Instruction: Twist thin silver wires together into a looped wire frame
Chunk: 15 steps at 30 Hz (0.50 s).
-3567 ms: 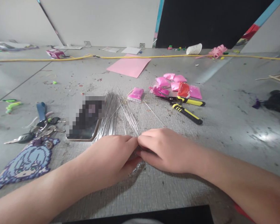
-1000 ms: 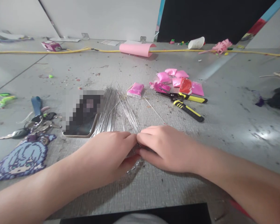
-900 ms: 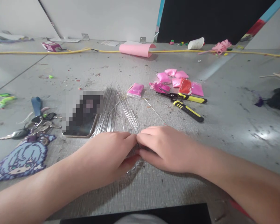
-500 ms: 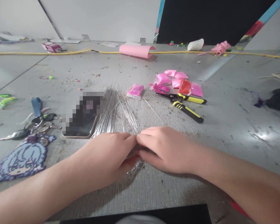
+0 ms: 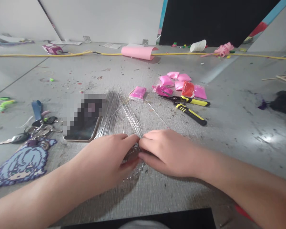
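Observation:
My left hand (image 5: 112,156) and my right hand (image 5: 166,152) meet at the fingertips low in the middle, both closed round a tangle of thin silvery wire (image 5: 133,152). Most of that wire is hidden by the fingers. Just beyond the hands, a few straight loose wires (image 5: 131,117) lie on the grey table (image 5: 157,197). A thick bundle of straight wires (image 5: 111,111) rests beside a phone (image 5: 85,124), beyond my left hand. Pliers with yellow and black handles (image 5: 192,113) lie past my right hand.
Pink packets (image 5: 166,80) and a red one (image 5: 188,89) lie behind the pliers. One pink packet (image 5: 137,93) sits apart. Keys (image 5: 41,129) and a blue pixel charm (image 5: 23,162) are at the left. A yellow cord (image 5: 181,53) crosses the back, near a white cup (image 5: 198,46).
The thumb and fingers of my left hand have parted slightly, showing more of the wire tangle between them. My right hand has hardly moved.

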Tool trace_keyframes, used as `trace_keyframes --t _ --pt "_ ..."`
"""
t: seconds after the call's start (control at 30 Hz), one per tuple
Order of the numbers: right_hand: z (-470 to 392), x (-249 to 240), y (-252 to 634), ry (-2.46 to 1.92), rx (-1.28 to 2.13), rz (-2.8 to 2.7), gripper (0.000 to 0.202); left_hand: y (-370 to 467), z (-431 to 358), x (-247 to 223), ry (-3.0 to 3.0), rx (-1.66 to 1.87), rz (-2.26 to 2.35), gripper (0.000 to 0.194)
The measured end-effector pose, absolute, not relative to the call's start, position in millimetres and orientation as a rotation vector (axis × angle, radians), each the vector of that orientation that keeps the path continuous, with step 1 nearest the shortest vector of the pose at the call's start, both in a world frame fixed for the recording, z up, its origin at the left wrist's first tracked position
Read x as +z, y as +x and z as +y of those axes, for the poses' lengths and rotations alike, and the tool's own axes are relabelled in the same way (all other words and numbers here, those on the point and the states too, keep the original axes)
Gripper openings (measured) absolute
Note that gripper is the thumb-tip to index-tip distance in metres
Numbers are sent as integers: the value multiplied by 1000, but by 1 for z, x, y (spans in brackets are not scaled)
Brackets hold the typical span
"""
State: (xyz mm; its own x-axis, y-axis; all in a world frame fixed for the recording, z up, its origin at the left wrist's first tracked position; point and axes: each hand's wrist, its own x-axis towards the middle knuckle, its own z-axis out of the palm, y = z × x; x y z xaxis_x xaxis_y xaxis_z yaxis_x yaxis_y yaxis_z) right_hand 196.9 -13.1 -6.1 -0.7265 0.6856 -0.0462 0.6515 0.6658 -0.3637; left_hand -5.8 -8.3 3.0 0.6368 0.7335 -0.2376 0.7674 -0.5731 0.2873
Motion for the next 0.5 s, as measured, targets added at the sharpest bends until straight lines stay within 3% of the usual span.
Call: trace_keyframes --t 0.5 --pt "-12 -5 196 -1126 539 -2812 20 -6 -7 3 2529 -165 1161 17"
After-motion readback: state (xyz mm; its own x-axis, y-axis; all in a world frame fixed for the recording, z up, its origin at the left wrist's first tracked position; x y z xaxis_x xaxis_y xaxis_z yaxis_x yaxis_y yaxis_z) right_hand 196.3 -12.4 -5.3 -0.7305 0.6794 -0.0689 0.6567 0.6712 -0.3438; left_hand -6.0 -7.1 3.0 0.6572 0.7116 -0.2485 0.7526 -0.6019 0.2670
